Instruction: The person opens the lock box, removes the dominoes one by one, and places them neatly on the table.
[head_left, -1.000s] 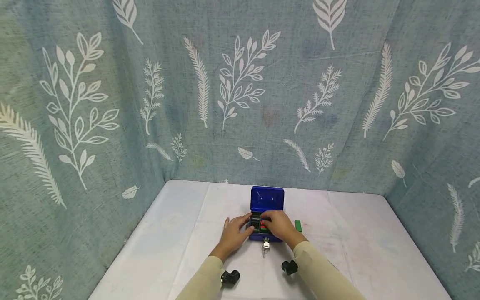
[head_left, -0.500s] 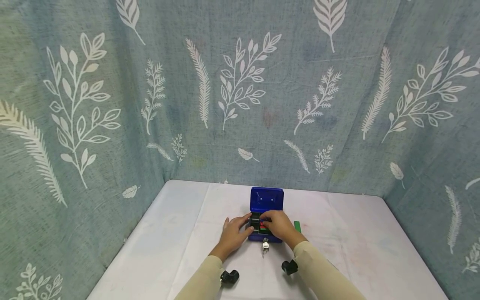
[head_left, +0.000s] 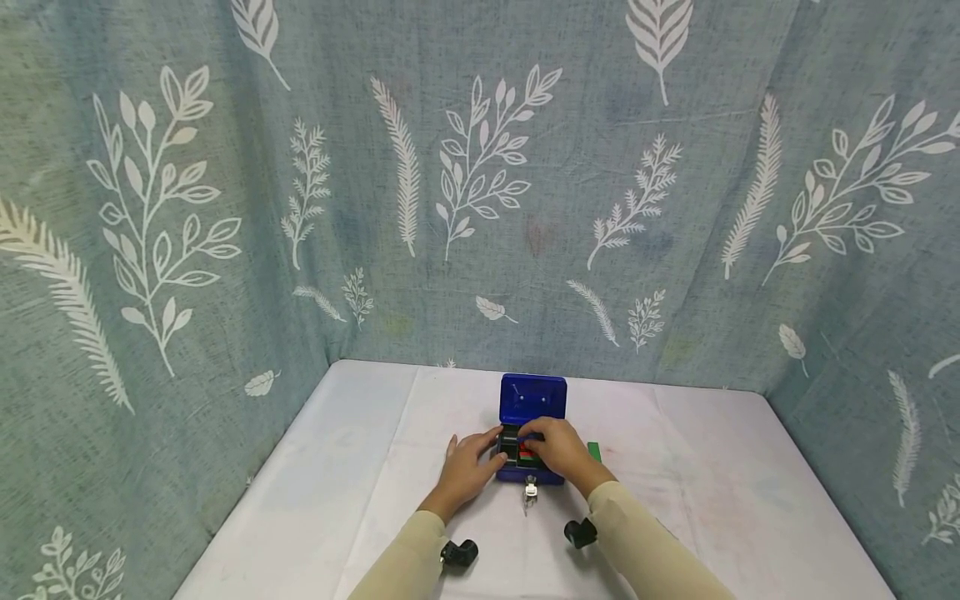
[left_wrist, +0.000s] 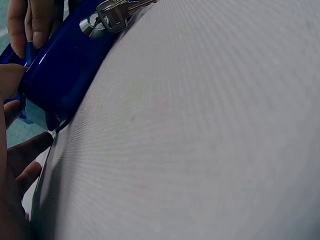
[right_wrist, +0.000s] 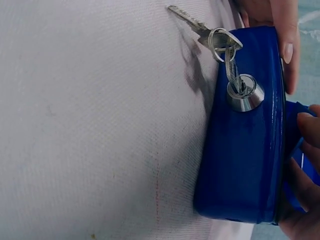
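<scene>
A blue cash box [head_left: 533, 400] stands on the table with its lid raised and a black compartment tray [head_left: 509, 435] inside. My left hand [head_left: 465, 468] holds the box's left side, its thumb over the near rim and its fingers spread along the outside. Over the tray's right part, my right hand [head_left: 558, 447] pinches a small blue piece [right_wrist: 294, 121], perhaps a block; its full shape is hidden. A red block [head_left: 527, 447] and a green strip [head_left: 531, 457] show below the fingers. Keys [right_wrist: 210, 39] hang from the front lock [right_wrist: 246, 94].
A green block [head_left: 594, 451] lies on the white tabletop [head_left: 375, 467], just right of the box, partly behind my right hand. Leaf-patterned curtains [head_left: 480, 208] enclose the back and sides. A black wrist device [head_left: 460, 553] sits on each sleeve.
My right hand has shifted very slightly over the tray, and more of the red block shows beneath its fingers. The left hand stays in place at the box's side.
</scene>
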